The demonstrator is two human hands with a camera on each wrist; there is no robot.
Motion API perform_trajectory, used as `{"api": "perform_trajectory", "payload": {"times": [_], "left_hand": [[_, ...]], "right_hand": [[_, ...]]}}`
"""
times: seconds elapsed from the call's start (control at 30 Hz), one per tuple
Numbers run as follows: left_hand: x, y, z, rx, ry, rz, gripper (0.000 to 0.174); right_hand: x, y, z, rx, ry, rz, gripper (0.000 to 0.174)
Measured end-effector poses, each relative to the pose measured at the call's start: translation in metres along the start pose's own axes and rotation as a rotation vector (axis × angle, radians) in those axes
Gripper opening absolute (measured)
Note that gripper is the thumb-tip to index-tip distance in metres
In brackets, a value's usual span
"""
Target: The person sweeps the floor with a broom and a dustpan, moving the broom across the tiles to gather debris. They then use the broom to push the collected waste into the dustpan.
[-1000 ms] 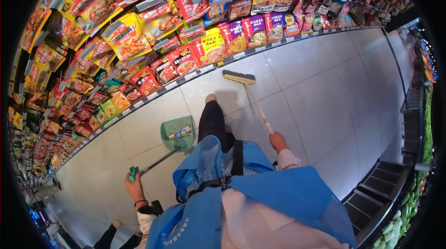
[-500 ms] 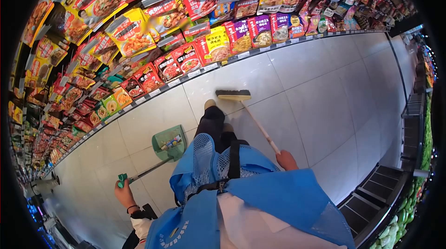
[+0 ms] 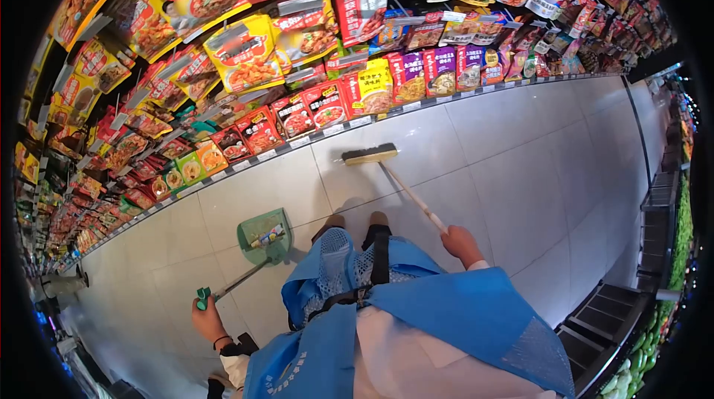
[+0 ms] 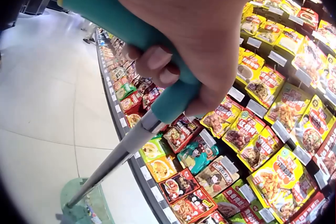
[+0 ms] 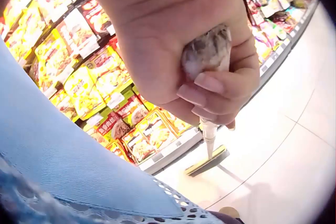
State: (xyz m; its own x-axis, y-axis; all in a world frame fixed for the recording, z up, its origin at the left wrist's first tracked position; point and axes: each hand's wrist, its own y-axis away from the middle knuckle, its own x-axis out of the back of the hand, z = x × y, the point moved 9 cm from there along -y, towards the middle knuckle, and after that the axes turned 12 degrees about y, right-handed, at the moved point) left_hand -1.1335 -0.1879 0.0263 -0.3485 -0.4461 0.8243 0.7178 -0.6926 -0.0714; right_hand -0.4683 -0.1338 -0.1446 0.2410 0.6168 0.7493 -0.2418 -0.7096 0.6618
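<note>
Broom (image 3: 372,154) ahead and to the right, bristle end down on pale tile floor (image 3: 535,168), near the shelf edge (image 3: 361,121) with its rows of food packets (image 3: 370,87). Right hand (image 3: 462,245) wrapped round the top of the stick (image 3: 413,196), fingers curled tight. Dustpan (image 3: 256,223) off to the left, colourful litter (image 3: 268,236) lying in it. Left hand (image 3: 208,322) clasping its green grip (image 4: 97,9), fingers bent underneath. Shoes (image 3: 379,218) side by side, right of the dustpan.

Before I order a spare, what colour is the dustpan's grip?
Green grip, clearest in the left wrist view.
</note>
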Motion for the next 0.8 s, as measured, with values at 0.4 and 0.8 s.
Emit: {"api": "perform_trajectory", "payload": {"times": [0.4, 0.8], "left_hand": [[-0.014, -0.097, -0.039, -0.06, 0.02, -0.249, 0.029], [-0.011, -0.119, -0.073, 0.003, 0.12, -0.261, 0.027]], "right_hand": [[-0.001, -0.046, -0.218, 0.319, 0.029, 0.086, 0.033], [-0.033, -0.055, -0.297, 0.188, 0.25, 0.039, 0.023]]}}
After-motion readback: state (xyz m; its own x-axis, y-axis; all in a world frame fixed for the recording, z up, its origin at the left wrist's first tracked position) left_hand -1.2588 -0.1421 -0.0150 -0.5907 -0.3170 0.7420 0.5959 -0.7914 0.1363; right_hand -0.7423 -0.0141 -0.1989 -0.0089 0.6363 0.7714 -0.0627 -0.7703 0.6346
